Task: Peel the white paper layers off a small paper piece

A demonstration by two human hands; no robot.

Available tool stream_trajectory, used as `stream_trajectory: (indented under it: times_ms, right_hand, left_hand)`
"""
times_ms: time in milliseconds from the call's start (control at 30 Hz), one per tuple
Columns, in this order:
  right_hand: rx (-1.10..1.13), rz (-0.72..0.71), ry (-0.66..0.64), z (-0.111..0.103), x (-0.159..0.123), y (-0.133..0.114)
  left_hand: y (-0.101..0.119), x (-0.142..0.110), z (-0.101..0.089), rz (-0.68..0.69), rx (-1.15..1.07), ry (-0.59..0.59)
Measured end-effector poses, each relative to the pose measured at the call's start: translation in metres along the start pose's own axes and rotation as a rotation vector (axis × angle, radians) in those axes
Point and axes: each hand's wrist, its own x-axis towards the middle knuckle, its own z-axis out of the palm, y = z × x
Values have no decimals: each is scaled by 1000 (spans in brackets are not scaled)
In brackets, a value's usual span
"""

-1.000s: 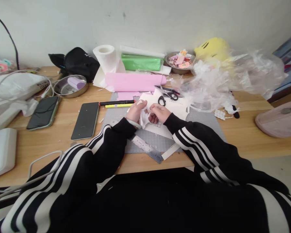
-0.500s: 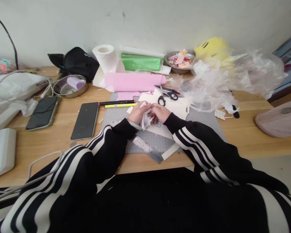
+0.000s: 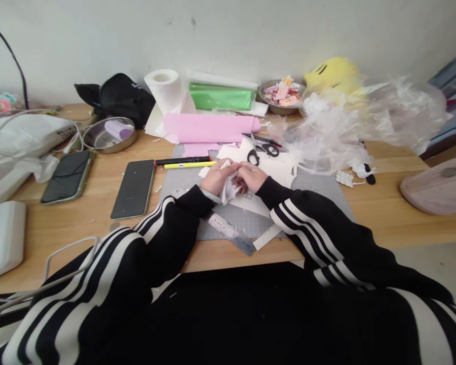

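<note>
Both my hands meet over the grey cutting mat (image 3: 311, 190) in the middle of the wooden desk. My left hand (image 3: 217, 176) and my right hand (image 3: 253, 176) are closed together on a small crumpled piece of white paper (image 3: 230, 187). Under them lies a white sheet with a printed grid (image 3: 251, 200). Black-handled scissors (image 3: 262, 149) rest just beyond my right hand. A metal ruler (image 3: 228, 232) lies on the mat under my left forearm.
Two phones (image 3: 134, 188) (image 3: 67, 175) lie to the left, beside a black and a yellow marker (image 3: 184, 162). Pink (image 3: 209, 128) and green (image 3: 220, 98) paper rolls, a tissue roll (image 3: 165, 91), a bowl of bits (image 3: 281, 96) and crumpled clear plastic (image 3: 357, 121) line the back.
My left hand's fingers have closed in toward my right hand, bunching the white paper between them. Since half a second ago almost nothing has moved.
</note>
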Motion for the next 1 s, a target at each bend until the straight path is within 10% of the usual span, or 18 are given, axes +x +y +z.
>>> stream_trajectory:
  times_ms: [1000]
  right_hand:
    - [6, -5, -46, 0, -1, 1]
  left_hand:
    - [2, 3, 0, 10, -88, 112]
